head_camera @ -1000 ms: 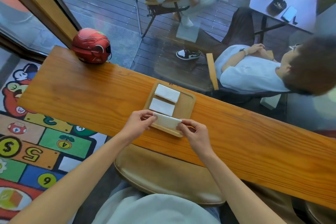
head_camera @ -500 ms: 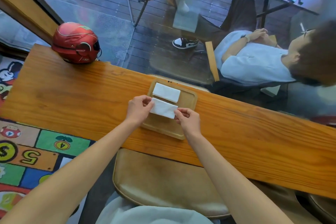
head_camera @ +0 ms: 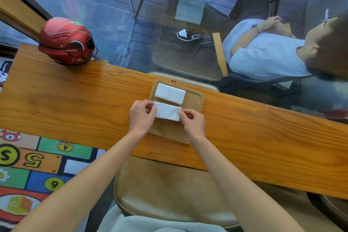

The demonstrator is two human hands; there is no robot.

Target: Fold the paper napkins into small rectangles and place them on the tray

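Observation:
A wooden tray lies on the long wooden counter. One folded white napkin rests flat at the tray's far end. Just nearer to me, over the tray's middle, is a second folded napkin. My left hand pinches its left end and my right hand pinches its right end. I cannot tell whether another napkin lies beneath it. The near part of the tray is bare wood.
A red helmet sits on the counter's far left corner. Glass runs along the counter's far edge, with a seated person behind it. A tan stool seat is under my arms, and a colourful play mat covers the floor at left.
Both hands carried the folded napkin from the tray's near end forward to its middle, where a second napkin lay before. Only two napkins show now.

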